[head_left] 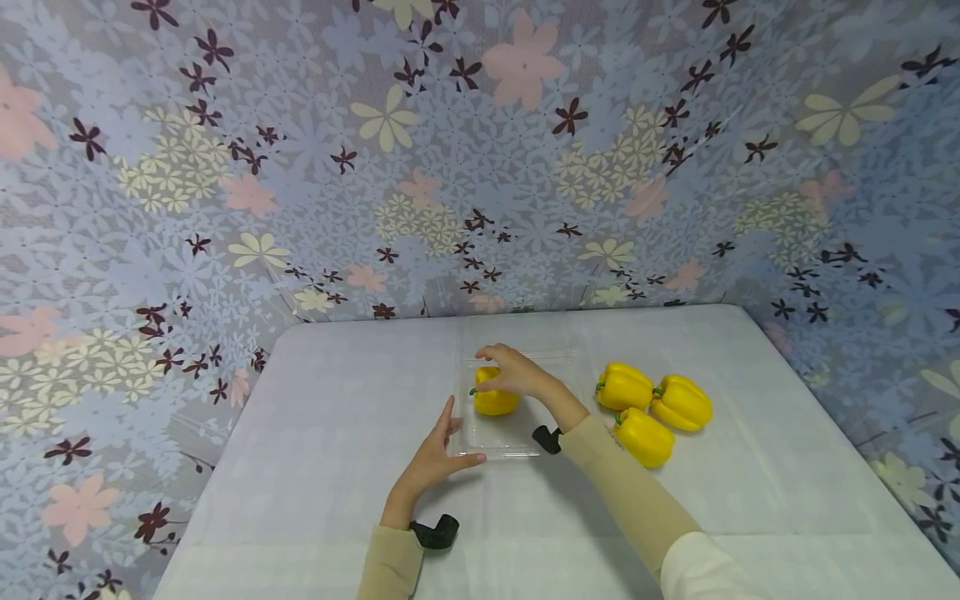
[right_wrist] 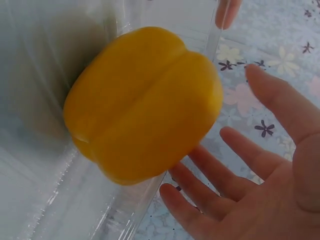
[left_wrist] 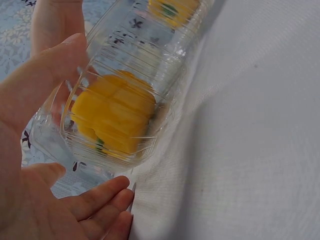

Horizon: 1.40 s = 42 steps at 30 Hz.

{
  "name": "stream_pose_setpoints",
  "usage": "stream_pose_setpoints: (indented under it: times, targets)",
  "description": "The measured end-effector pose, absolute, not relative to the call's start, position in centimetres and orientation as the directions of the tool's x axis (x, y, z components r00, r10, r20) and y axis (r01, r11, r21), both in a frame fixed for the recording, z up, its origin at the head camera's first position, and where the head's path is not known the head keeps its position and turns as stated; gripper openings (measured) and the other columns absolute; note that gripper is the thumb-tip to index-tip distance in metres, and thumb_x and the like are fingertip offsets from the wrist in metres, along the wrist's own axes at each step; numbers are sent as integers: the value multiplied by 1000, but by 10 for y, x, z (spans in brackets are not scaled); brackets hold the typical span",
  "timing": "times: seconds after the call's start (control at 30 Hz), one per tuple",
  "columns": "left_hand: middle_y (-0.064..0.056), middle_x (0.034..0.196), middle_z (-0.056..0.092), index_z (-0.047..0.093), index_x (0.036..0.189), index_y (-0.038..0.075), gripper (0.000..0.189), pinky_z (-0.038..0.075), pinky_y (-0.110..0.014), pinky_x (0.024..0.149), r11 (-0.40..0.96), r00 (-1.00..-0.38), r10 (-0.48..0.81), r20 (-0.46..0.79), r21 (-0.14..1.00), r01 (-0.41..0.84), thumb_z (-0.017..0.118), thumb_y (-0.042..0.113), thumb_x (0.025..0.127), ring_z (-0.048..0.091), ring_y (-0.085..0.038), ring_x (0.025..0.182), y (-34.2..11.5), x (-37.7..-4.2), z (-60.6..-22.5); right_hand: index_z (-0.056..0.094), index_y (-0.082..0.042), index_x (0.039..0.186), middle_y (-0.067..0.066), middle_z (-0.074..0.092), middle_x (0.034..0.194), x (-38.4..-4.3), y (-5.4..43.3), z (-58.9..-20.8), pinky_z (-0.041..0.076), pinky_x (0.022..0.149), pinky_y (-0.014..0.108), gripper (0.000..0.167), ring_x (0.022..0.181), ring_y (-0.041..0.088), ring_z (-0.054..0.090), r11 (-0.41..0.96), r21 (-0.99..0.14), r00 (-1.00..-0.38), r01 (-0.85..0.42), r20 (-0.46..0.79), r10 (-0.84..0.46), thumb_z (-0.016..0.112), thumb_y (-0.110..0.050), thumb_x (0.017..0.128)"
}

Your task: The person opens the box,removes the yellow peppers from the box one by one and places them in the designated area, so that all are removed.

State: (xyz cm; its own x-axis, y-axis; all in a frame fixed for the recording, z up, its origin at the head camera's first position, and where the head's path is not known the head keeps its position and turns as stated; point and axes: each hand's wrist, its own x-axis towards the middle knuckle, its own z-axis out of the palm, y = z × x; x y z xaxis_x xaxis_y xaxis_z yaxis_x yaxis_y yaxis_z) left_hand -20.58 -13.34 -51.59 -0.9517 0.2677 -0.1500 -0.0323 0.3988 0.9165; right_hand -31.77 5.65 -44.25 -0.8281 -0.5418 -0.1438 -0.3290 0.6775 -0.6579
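A yellow bell pepper (head_left: pixel 497 403) lies on its side in a clear plastic container (head_left: pixel 498 435), its green stem facing left. My right hand (head_left: pixel 513 371) is over this pepper, its fingers spread and reaching past it. In the right wrist view the fingertips (right_wrist: pixel 187 202) are right by the pepper's side and the thumb stands apart from it. My left hand (head_left: pixel 433 458) is at the container's near left corner, thumb and fingers wide apart. Its thumb (left_wrist: pixel 50 70) overlaps the container's rim in the left wrist view, with the other fingers straight beside the end wall.
To the right of the container, three more yellow bell peppers sit grouped together: one at the back left (head_left: pixel 626 387), one at the right (head_left: pixel 681 402) and one in front (head_left: pixel 645 437). A white cloth (head_left: pixel 337 400) covers the table, and a floral-patterned wall (head_left: pixel 465 167) rises behind it.
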Motion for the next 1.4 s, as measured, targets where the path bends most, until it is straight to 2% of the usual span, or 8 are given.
stream_pose_setpoints:
  times: [0.2,0.43,0.67,0.8,0.97,1.17,1.4]
  targets:
    - [-19,147,40,5,155,21,109,30,-55,114,410,-952,260,-160,911,-41,79,35,77,36,-38,137,-132,-207,-517,52,-3,132,17,54,127,-319,53,-445,44,106,46,60,119,31,52,730,-578,-817,-364,-178,-548,77,-20,80]
    - [-18,148,40,5,155,22,109,30,-54,115,410,-952,261,-163,911,-43,79,35,77,36,-36,138,-132,-206,-516,53,-5,134,16,49,126,-315,51,-443,45,104,48,65,116,31,48,796,-495,-826,-349,-237,-510,79,-21,76]
    - [-18,148,40,6,155,23,108,30,-55,115,395,-953,260,-156,918,-43,80,33,76,36,-36,138,-132,-205,-515,52,-3,132,17,47,124,-314,51,-443,46,104,46,66,112,29,53,798,-524,-827,-297,-276,-490,81,-20,75]
    - [-19,147,40,6,155,21,109,30,-55,115,396,-953,264,-151,918,-36,80,35,76,36,-37,137,-133,-205,-515,50,-3,134,20,48,134,-314,52,-444,43,106,47,68,119,31,52,803,-529,-810,-275,-322,-490,80,-22,76]
    - [-20,147,40,6,155,20,109,29,-55,115,390,-953,267,-144,921,-30,80,35,75,36,-37,137,-133,-205,-515,43,-4,140,17,49,140,-314,53,-446,39,110,48,75,125,31,48,803,-523,-786,-284,-353,-508,79,-19,76]
    - [-20,148,39,6,155,21,107,29,-54,115,386,-954,263,-144,922,-33,79,31,77,35,-37,138,-132,-204,-513,42,1,140,18,50,139,-313,55,-446,40,110,46,79,125,32,49,789,-541,-788,-293,-331,-519,80,-17,73]
    - [-24,147,38,6,155,14,105,27,-57,115,384,-953,259,-157,922,-48,78,23,78,34,-41,138,-132,-205,-514,45,3,137,19,53,136,-315,59,-447,44,106,45,80,120,31,53,778,-556,-802,-291,-302,-516,82,-19,70]
